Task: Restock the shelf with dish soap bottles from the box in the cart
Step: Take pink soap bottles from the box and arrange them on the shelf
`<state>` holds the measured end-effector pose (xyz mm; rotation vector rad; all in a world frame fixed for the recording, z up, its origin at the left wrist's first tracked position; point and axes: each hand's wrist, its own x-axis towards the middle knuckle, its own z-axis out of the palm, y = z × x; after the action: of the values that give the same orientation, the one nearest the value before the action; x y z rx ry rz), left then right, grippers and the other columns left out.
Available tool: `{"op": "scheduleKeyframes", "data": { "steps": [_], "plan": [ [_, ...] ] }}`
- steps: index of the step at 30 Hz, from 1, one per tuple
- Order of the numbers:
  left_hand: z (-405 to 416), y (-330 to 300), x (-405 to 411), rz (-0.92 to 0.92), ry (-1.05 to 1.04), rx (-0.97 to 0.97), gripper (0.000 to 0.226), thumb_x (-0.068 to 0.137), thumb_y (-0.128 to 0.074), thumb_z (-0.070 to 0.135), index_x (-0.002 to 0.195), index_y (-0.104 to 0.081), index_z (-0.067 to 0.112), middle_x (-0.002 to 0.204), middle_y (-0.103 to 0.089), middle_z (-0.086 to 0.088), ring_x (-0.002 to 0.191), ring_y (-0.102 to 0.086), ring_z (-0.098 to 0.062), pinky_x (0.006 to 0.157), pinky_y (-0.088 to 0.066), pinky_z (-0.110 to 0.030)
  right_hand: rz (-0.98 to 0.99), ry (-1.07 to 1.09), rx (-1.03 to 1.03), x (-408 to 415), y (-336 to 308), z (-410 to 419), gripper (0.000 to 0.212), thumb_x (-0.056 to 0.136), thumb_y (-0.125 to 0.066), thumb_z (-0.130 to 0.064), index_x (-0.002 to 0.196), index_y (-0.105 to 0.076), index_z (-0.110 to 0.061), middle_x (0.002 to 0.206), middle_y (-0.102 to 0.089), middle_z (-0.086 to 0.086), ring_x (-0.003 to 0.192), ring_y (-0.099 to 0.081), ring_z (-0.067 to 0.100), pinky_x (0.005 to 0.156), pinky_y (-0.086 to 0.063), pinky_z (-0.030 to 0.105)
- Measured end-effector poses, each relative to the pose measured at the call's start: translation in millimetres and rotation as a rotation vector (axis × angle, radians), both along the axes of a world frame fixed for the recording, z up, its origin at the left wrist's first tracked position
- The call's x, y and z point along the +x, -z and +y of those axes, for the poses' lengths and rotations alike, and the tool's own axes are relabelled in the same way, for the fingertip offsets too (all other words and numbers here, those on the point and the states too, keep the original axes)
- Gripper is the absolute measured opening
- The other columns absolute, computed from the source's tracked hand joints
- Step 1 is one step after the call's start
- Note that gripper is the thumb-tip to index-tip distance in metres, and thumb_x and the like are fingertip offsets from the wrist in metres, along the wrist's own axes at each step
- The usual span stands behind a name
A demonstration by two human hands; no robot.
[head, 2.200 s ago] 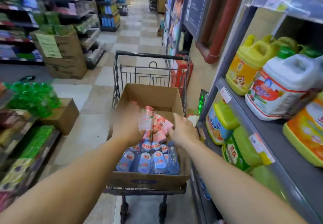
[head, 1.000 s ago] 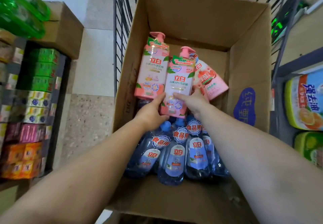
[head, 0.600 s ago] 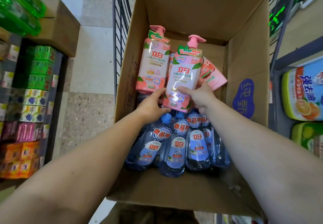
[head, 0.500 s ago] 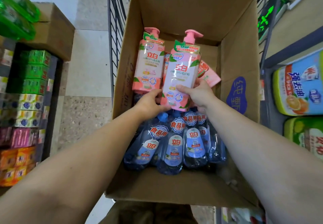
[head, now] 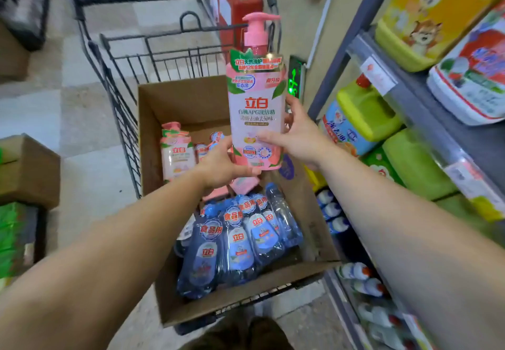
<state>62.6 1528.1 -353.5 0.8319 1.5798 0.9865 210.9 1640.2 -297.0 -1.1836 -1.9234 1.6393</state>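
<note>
A pink pump bottle of dish soap (head: 255, 98) is held upright above the cardboard box (head: 153, 120). My left hand (head: 222, 165) grips its base from the left and underneath. My right hand (head: 296, 133) holds its right side, thumb across the label. The box sits in a black wire cart (head: 114, 57). Another pink bottle (head: 176, 152) stands at the box's far left, with more pink ones partly hidden behind my left hand. Several blue bottles (head: 240, 237) lie packed at the near end of the box.
A grey shelf unit (head: 410, 95) runs along the right, stocked with yellow, white and green detergent jugs (head: 366, 114). Small white-capped bottles (head: 355, 270) fill its lowest level. A brown carton (head: 30, 169) and green packs sit on the left. Tiled floor lies beyond the cart.
Both hands have lifted one pink bottle out of the box, up to about shelf height. The view has tilted upward, so the cart handle and shelves show again.
</note>
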Motion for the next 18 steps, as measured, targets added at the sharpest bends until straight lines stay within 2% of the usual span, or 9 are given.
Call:
{"op": "scheduleKeyframes", "data": {
  "steps": [1,2,4,6,9,11,14,16,18],
  "plan": [
    [4.4,-13.0,10.2,0.023,0.03,0.035,0.065,0.066,-0.084,-0.001,0.118,-0.053,0.022,0.103,-0.072,-0.006,0.096,-0.07,-0.018,0.087,-0.057,-0.035,0.007,0.023,0.025,14.5,-13.3,0.4,0.09,0.075,-0.081,-0.011,0.146,-0.025,-0.02,0.113,-0.063,-0.008,0.099,-0.063,0.002,0.078,-0.055,0.018],
    [9.3,-25.1,20.7,0.041,0.069,0.065,0.066,0.066,-0.085,-0.001,0.12,-0.054,0.021,0.104,-0.072,-0.006,0.097,-0.069,-0.018,0.086,-0.057,-0.034,0.019,0.054,0.055,30.6,-26.3,-0.6,0.088,0.078,-0.079,-0.012,0.147,-0.025,-0.021,0.113,-0.063,-0.009,0.099,-0.063,0.002,0.076,-0.055,0.019],
    [17.5,-48.2,42.8,0.053,0.134,0.131,0.071,0.066,-0.083,-0.005,0.127,-0.051,0.012,0.106,-0.071,-0.007,0.095,-0.07,-0.017,0.082,-0.058,-0.028,0.046,0.139,0.078,61.8,-46.5,-4.1,0.086,0.079,-0.078,-0.021,0.147,-0.026,-0.026,0.118,-0.065,-0.007,0.105,-0.066,0.011,0.076,-0.056,0.031],
    [22.8,-68.1,67.5,0.065,0.195,0.184,0.073,0.066,-0.082,-0.009,0.13,-0.049,0.007,0.11,-0.07,-0.012,0.093,-0.071,-0.018,0.081,-0.058,-0.029,0.066,0.218,0.099,94.9,-67.2,-13.5,0.08,0.083,-0.075,-0.024,0.146,-0.027,-0.03,0.12,-0.064,-0.008,0.107,-0.066,0.015,0.073,-0.056,0.034],
    [20.0,-97.5,113.3,0.076,0.316,0.264,0.073,0.065,-0.084,-0.007,0.129,-0.05,0.006,0.112,-0.07,-0.015,0.1,-0.07,-0.026,0.091,-0.055,-0.041,0.062,0.316,0.177,148.7,-97.1,-39.3,0.081,0.078,-0.076,-0.039,0.143,-0.029,-0.033,0.127,-0.061,-0.008,0.112,-0.063,0.016,0.084,-0.056,0.041],
    [11.1,-113.7,148.6,0.081,0.377,0.301,0.071,0.066,-0.082,-0.007,0.128,-0.05,0.004,0.111,-0.071,-0.012,0.098,-0.07,-0.022,0.091,-0.055,-0.038,0.059,0.365,0.26,187.3,-114.2,-61.7,0.082,0.072,-0.076,-0.046,0.14,-0.032,-0.033,0.129,-0.06,-0.008,0.114,-0.063,0.018,0.092,-0.053,0.049],
    [-14.9,-139.1,204.6,0.107,0.436,0.364,0.065,0.063,-0.086,0.002,0.12,-0.055,0.011,0.103,-0.073,-0.003,0.089,-0.072,-0.013,0.084,-0.057,-0.031,0.086,0.433,0.317,245.7,-135.6,-100.9,0.079,0.079,-0.076,-0.036,0.144,-0.03,-0.032,0.123,-0.061,-0.009,0.11,-0.064,0.019,0.092,-0.053,0.052],
    [-34.9,-152.6,239.9,0.13,0.475,0.399,0.058,0.062,-0.088,0.007,0.11,-0.058,0.021,0.103,-0.074,-0.002,0.093,-0.071,-0.016,0.088,-0.056,-0.037,0.097,0.474,0.362,281.1,-149.5,-131.8,0.077,0.082,-0.075,-0.031,0.145,-0.03,-0.03,0.12,-0.062,-0.008,0.109,-0.064,0.016,0.092,-0.054,0.047],
    [-52.9,-164.8,272.5,0.167,0.51,0.419,0.056,0.066,-0.087,0.007,0.112,-0.058,0.02,0.105,-0.073,-0.003,0.096,-0.071,-0.019,0.091,-0.055,-0.04,0.081,0.525,0.405,313.8,-163.0,-163.4,0.078,0.08,-0.076,-0.033,0.144,-0.032,-0.028,0.121,-0.065,-0.007,0.11,-0.064,0.015,0.093,-0.054,0.046]
  ]
}}
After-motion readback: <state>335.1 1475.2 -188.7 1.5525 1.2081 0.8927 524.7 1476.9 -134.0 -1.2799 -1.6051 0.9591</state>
